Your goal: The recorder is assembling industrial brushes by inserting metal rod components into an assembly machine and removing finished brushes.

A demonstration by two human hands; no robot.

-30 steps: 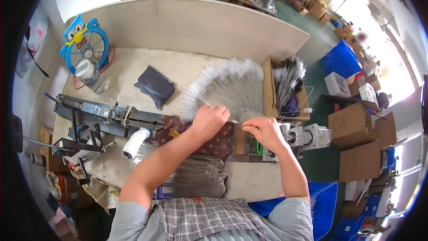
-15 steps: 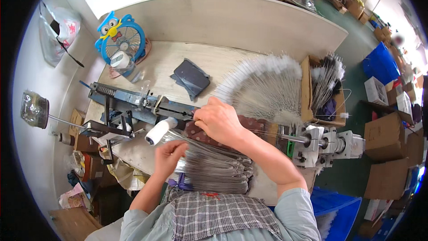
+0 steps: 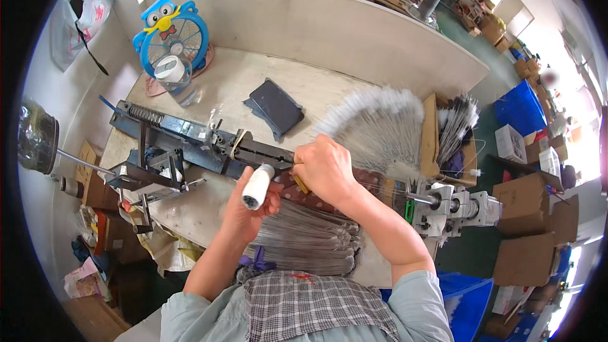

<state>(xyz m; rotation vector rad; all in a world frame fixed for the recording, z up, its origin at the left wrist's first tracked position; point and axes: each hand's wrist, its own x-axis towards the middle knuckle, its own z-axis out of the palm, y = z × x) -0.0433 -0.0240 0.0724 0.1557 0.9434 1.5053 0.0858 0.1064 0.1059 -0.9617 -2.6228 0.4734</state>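
My left hand is closed round a white cylindrical handle at the front of a long blue-grey metal bench device. Fingers pinched, my right hand is at the right end of that device; what it grips is hidden. A small yellow strip shows just below its fingertips. Under my right wrist lies a brown dotted cloth. Closer to me, a thick bundle of thin wire stems rests along the table edge.
White-tipped wire brushes fan out at the back right, beside a cardboard box holding more. A motorised metal chuck stands right. A dark phone and a blue fan are at the back. A metal lever frame stands left.
My left hand has closed on the white handle, which has shifted right. My right hand has moved slightly right, and a yellow strip now shows below it. The view has shifted slightly.
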